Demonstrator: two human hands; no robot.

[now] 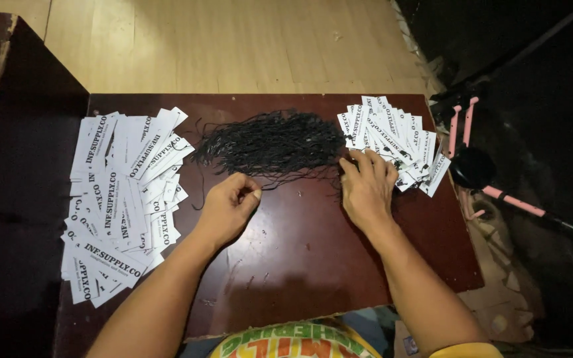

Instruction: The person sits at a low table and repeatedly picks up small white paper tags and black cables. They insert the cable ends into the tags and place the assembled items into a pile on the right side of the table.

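Black string bundle (273, 144) at twelve o'clock, long axis left-right; left hand (228, 207) pinched shut beneath, right hand (366, 185) flat, spread, touching its right end.

A dark reddish-brown table (300, 252) stands on a pale wooden floor (233, 40). On its left side lies a wide spread of white printed tags (121, 199), overlapping loosely and reaching the left edge. At the middle back lies a tangle of black strings (270, 146). At the right back lies a smaller tag pile (392, 132), fanned and overlapping, just beside the strings.
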